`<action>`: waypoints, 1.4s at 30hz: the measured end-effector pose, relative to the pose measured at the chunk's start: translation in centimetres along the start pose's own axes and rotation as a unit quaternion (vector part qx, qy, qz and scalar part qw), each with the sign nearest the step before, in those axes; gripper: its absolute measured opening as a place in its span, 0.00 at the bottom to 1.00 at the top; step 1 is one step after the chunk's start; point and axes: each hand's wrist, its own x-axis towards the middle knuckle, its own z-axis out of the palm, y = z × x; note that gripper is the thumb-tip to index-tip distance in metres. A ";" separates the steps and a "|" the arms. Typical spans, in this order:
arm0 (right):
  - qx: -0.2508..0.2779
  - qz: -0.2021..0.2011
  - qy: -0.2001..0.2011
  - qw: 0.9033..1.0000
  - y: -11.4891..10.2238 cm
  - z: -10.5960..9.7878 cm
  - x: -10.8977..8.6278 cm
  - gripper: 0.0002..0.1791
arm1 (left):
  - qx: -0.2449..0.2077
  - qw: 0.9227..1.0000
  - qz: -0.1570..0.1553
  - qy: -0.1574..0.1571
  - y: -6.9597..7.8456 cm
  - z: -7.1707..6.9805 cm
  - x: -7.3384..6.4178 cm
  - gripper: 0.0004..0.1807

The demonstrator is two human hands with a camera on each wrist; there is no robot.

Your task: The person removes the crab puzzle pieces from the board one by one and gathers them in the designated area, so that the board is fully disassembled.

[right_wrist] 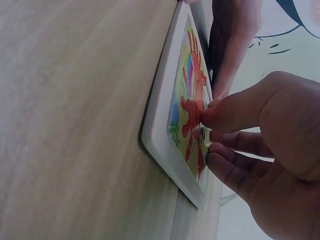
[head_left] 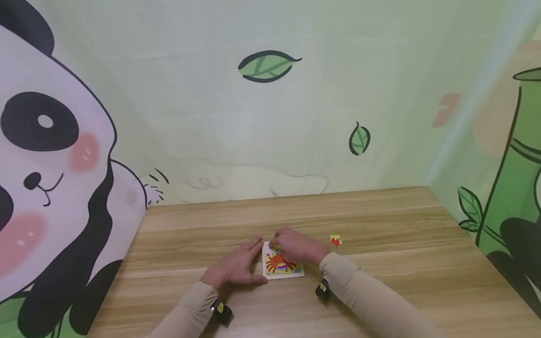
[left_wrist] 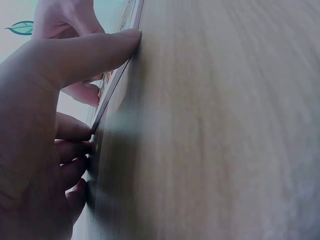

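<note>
A square puzzle board [head_left: 297, 276] with a white rim and a red crab picture lies flat on the wooden table. My left hand [head_left: 236, 266] rests at its left side, thumb along the near edge and fingers by the left edge. In the left wrist view the thumb tip [left_wrist: 131, 37] touches the board's edge. My right hand [head_left: 293, 246] reaches over the far part of the board. Its thumb and fingertips pinch a small puzzle piece [right_wrist: 203, 134] against the picture, as the right wrist view shows; the fingers hide most of the piece.
A loose yellow and red puzzle piece [head_left: 336, 241] lies on the table [head_left: 380, 291] to the right of the board, beyond the right wrist. Behind the table stands a pale green wall [head_left: 203, 117] with leaf drawings and a large panda on the left.
</note>
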 end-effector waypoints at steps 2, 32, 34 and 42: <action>-0.002 -0.001 0.000 1.000 0.0 0.0 0.1 0.21 | 0.001 1.000 0.002 0.003 0.0 -0.1 0.0 0.59; 0.037 0.058 -0.004 0.998 -0.2 -0.1 0.2 0.19 | 0.003 1.000 -0.006 -0.004 -0.1 0.1 -0.1 0.59; 0.042 0.057 0.001 0.997 -0.1 0.0 0.1 0.18 | 0.004 1.000 -0.005 -0.002 -0.1 0.2 0.0 0.59; 0.058 0.058 0.019 0.996 0.0 -0.2 -0.2 0.18 | 0.002 1.000 0.001 0.005 -0.1 0.1 0.0 0.59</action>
